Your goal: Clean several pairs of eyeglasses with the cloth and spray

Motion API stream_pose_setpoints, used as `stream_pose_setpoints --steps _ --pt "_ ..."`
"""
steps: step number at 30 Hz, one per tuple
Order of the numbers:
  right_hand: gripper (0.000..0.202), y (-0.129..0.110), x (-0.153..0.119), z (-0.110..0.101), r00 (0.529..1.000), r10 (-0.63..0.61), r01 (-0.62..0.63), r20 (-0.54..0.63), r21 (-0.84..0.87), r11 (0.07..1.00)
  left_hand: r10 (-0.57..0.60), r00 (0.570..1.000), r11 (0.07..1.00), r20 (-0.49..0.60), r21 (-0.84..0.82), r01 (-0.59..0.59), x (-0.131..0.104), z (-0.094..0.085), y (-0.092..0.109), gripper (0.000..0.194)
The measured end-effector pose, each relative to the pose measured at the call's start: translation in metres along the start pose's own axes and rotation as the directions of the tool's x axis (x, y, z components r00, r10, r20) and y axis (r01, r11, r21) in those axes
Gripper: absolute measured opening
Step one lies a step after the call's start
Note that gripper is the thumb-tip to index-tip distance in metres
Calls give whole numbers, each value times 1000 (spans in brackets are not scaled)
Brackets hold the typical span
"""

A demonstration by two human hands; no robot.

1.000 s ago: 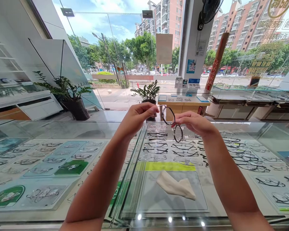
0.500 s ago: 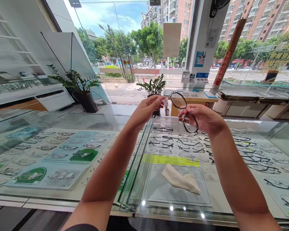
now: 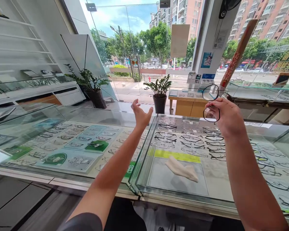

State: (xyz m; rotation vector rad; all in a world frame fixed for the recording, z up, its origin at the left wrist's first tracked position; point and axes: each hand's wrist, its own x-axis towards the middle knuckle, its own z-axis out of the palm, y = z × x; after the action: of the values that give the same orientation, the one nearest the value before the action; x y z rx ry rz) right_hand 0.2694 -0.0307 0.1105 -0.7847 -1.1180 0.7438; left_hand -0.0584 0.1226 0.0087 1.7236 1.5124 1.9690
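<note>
Raised over the glass counter on the right, my right hand [image 3: 227,116] is closed on a pair of dark-rimmed glasses [image 3: 217,93], held near the bridge with one lens above the other. My left hand [image 3: 141,115] is in the air near the middle, fingers apart, holding nothing. A cream cloth [image 3: 181,169] lies crumpled on a grey mat [image 3: 156,179] on the counter in front of me. Rows of eyeglass frames [image 3: 165,139] lie in the display behind the cloth.
A second glass display case [image 3: 74,175] with more frames and green cards adjoins on the left. Potted plants [image 3: 159,104] stand beyond the counters, before a large window. A low display table [image 3: 186,104] is at the back right.
My left hand has let go of the glasses, moved a little left and opened. My right hand has carried the glasses to the right. The view has shifted slightly.
</note>
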Motion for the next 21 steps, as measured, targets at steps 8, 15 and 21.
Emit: stream_pose_setpoints --steps 8,15,21 --pt "14 68 -18 -3 997 -12 7 -77 -63 998 -360 897 928 256 -4 374 -23 9 -83 85" --pt "21 101 -25 7 998 23 -32 -55 -166 986 -405 841 892 358 -45 449 -30 7 -84 40" --pt "20 106 -42 9 998 65 -68 -26 -188 980 -387 767 792 512 -242 561 -26 -1 -34 36"
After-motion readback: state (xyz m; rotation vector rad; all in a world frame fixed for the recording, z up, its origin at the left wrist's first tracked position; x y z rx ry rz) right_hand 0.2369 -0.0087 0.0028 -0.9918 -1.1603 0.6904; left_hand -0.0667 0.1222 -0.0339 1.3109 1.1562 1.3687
